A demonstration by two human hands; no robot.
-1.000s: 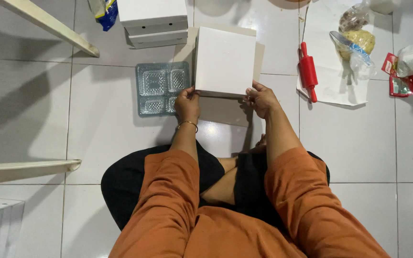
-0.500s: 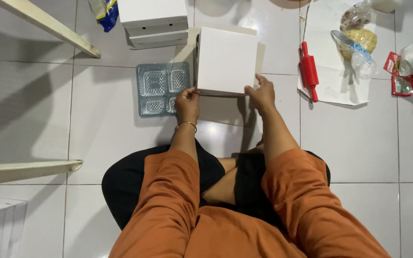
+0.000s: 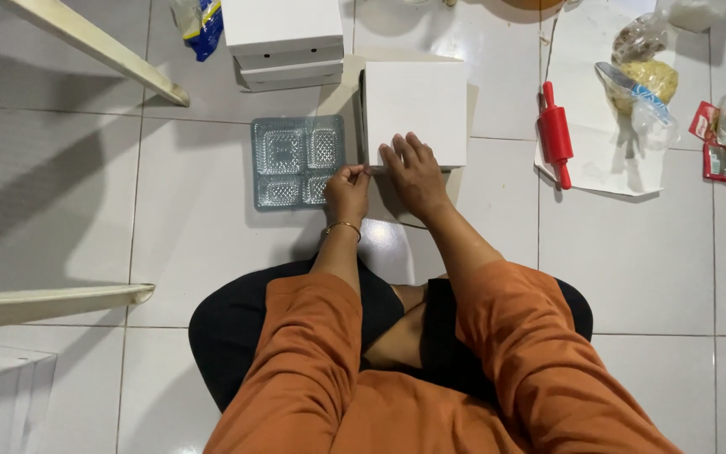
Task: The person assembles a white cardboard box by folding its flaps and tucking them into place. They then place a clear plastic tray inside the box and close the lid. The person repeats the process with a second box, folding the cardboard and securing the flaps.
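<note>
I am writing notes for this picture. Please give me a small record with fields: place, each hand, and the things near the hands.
place: white tiled floor, person seated on it
left hand: pinches the near left corner of the white box
right hand: lies flat on the near edge of the box
left of box: clear plastic tray with four cavities
behind tray: stack of white boxes
right of box: red rolling pin on white paper, with bags of food

White box's (image 3: 414,113) near edge — hidden under right hand (image 3: 414,172).
</note>
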